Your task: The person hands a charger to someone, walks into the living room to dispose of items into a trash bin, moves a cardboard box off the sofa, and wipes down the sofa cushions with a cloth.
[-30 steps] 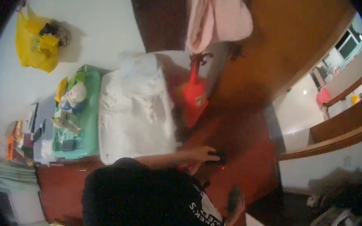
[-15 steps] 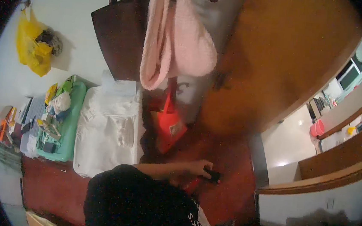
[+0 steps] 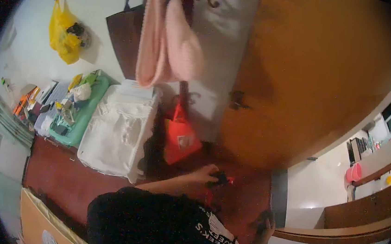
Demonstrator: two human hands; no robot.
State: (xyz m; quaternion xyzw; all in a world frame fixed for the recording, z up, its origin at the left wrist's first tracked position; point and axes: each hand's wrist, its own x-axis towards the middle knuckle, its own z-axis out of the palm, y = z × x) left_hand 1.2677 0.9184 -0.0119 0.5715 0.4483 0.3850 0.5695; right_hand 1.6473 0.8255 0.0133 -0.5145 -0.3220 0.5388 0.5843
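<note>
My left hand (image 3: 207,173) reaches forward over the red-brown floor, its fingers closed around a small black object (image 3: 219,180) with a bright red bit at its far end. The kind of object is too blurred to tell. On the right, my right hand (image 3: 269,227) is closed on a dark grey thing (image 3: 261,220), also too blurred to name. A red tote bag (image 3: 182,141) hangs just beyond my left hand, and a thin red strip shows below that hand.
At left stand a white cloth-covered bin (image 3: 116,129) and a green tub (image 3: 92,108) of small items. A pink towel-like cloth (image 3: 184,42), a dark handbag (image 3: 123,41) and a yellow plastic bag (image 3: 63,34) hang above. A brown door (image 3: 302,75) stands ahead, with a doorway to its right.
The view has turned, and the hanging pink cloth sits further left. My left hand appears slightly higher and further left; my right hand has moved up and right, both still holding their objects.
</note>
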